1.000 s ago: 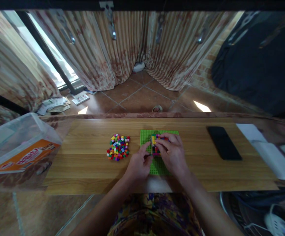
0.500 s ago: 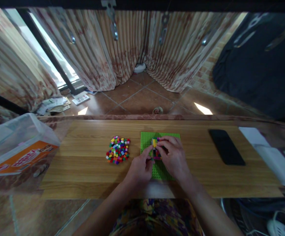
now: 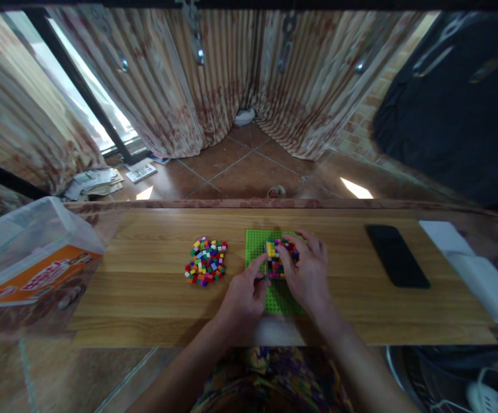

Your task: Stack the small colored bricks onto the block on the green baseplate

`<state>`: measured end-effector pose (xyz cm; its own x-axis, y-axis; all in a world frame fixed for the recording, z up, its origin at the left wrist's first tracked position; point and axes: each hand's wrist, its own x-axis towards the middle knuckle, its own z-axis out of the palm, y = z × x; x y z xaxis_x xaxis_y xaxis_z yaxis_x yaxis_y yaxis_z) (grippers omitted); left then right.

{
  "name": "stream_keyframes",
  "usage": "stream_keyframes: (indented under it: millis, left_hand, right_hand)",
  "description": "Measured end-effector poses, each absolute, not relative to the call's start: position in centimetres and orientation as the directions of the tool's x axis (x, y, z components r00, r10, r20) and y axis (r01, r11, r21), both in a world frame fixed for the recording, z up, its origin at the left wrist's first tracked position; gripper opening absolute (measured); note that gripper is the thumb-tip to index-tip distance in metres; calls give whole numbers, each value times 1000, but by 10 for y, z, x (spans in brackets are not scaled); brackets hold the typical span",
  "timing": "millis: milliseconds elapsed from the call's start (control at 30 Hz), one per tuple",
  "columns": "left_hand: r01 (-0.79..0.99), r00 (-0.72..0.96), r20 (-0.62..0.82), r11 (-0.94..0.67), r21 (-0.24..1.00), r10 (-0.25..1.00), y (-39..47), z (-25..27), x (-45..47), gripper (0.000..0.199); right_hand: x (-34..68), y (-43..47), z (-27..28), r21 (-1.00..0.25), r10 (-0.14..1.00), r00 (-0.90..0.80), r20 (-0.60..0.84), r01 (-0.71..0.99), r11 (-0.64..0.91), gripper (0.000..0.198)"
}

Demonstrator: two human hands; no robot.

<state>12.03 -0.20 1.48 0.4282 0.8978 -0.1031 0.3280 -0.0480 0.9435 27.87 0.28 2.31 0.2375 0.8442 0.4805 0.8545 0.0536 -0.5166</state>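
Note:
A small block built of multicoloured toy bricks (image 3: 275, 265) stands on a green studded baseplate (image 3: 255, 238), with yellow bricks on its upper left. My left hand (image 3: 244, 292) is at the block's left side, index finger and thumb against it and the other fingers curled. Over the block's right part lies my right hand (image 3: 311, 269), its thumb on the near top and its bent fingers reaching across the far side, hiding much of that end. To the left is a loose pile of small coloured bricks (image 3: 207, 261).
The wooden table (image 3: 154, 310) carries a black phone (image 3: 397, 256) on the right, beside white sheets (image 3: 474, 275). A clear plastic bin with an orange label (image 3: 38, 275) stands at the left. Beyond the table are papers (image 3: 96, 183) on the tiled floor and striped curtains (image 3: 218, 86).
My right hand has shifted right along the block, and its fingers are spread wider, so more of the block's coloured top shows. My left hand stays in place.

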Motion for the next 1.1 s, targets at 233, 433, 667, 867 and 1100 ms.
stream_keyframes:
  millis: [233,433,667,867,1100]
  left_hand:
    - [360,439,-100,-73,930,893,-2,19,121,58]
    - [405,429,-109,-83,910,897,-2,21,122,61]
    - [380,438,-101,-82,921,893,-1,21,121,55]
    - [287,392,-104,-15,958,914,-5,21,112,50]
    - [249,405,-54,-53,967,913,-17,48,106,51]
  right_hand:
    - [273,4,16,-523,864,250,437,852,18,28]
    - [270,3,19,-549,887,238,395,836,20,29]
    - [268,5,17,-538,900,193,391,841,54,27]
    - [271,-8,29,-614,859,243,450,783,100,27]
    - [249,-55,43,-665,871,150,468,709,235,21]
